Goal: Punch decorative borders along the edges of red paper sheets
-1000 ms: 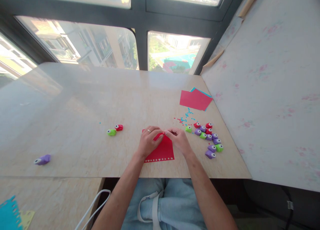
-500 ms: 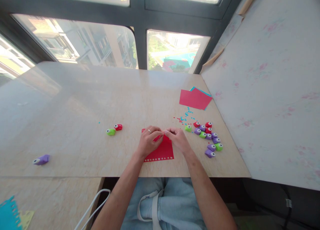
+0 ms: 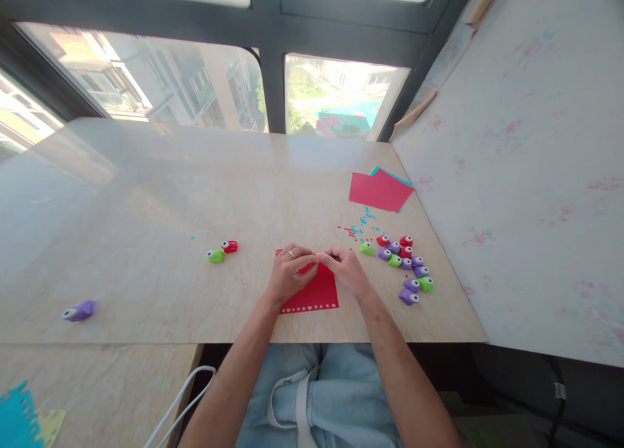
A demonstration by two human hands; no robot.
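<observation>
Hardly anything is shifting since a second ago: both hands are staying at the far edge of the red paper sheet (image 3: 316, 295), and only the view is drifting slightly, so everything is sitting a touch higher in the picture. The left hand (image 3: 287, 276), wearing a ring (image 3: 291, 254), and the right hand (image 3: 347, 269) are meeting fingertip to fingertip, fingers curled and pinching down on that far edge. Something red is showing between the fingertips, but whether it is a raised bit of the sheet or a small punch is too hidden to tell.

The sheet is lying flat on the marble-patterned table (image 3: 146, 194), close to its near edge, with a row of small punched holes (image 3: 309, 308) running along the side nearest the person. Just right of the right hand, a cluster of small craft punches (image 3: 404, 266) is lying, with paper confetti (image 3: 363, 224) beyond it and a stack of red and blue paper (image 3: 379, 191) farther back. A green and a red punch (image 3: 221, 251) are sitting left of the hands, and a purple punch (image 3: 78, 311) is lying well apart to the left.
</observation>
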